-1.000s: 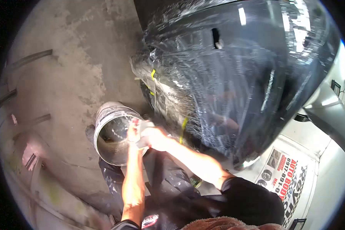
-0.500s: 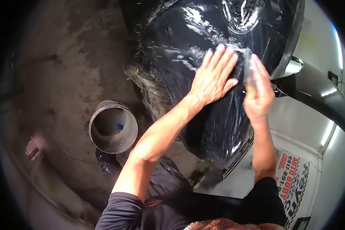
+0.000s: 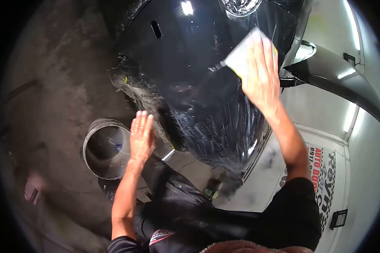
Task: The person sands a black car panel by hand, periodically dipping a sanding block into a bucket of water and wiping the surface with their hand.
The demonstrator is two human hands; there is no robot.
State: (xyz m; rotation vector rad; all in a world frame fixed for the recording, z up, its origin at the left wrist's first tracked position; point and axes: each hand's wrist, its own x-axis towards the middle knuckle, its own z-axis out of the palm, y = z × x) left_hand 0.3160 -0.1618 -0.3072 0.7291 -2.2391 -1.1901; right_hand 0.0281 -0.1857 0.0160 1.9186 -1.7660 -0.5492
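Observation:
My right hand (image 3: 261,74) lies over a flat white pad with yellow edges (image 3: 237,59), fingers stretched along it. The pad is on or just over a glossy black car body panel (image 3: 185,59); whether it touches cannot be told. A short wet streak shows at the pad's left corner. My left hand (image 3: 142,135) is off the panel, holding nothing, its fingers straight and close together. Just left of that hand stands a grey bucket (image 3: 86,147) with a small blue item (image 3: 119,146) inside. Clear plastic film (image 3: 223,130) covers the panel's near end.
Printed masking material (image 3: 150,101) hangs along the panel's left edge. A dark curved car part (image 3: 342,82) juts out at right. A lettered banner (image 3: 327,177) is at lower right. A small green-labelled container (image 3: 211,192) is on the floor near my legs.
My left hand has left the panel and moved down-left beside the bucket. My right hand has shifted up-left, turning the pad flatter to view. The panel shows far less water and suds.

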